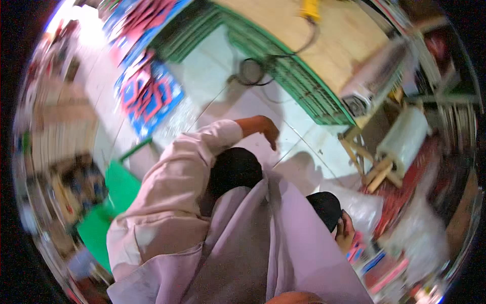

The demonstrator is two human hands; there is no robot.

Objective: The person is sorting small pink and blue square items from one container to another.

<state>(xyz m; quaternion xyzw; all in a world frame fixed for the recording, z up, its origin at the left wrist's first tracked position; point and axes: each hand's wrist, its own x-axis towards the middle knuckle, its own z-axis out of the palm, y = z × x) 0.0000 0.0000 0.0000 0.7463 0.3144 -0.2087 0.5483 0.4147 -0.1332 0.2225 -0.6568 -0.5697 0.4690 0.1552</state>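
Observation:
My left hand (266, 129) reaches out over the white tiled floor (302, 129), past my black-covered left knee (238, 169). Its back is toward me and the fingers bend downward, partly hidden and blurred; nothing shows in them. My right hand (345, 233) is low beside my other black-covered knee (325, 209), fingers stretched up along it, the rest cut off by my mauve clothing (309, 243). Right by it lie small pink and blue pieces (357, 247). Ahead on the left, pink frame-shaped pieces (144, 93) are heaped on a blue sheet (167, 90).
A green crate-like base (304, 83) under a wooden top (349, 45) stands ahead. A yellow-handled tool (310, 9) rests there, its dark cable (250, 72) hanging down. On the right is a plastic film roll (405, 137) on a wooden stand. A green stool (119, 187) is at left.

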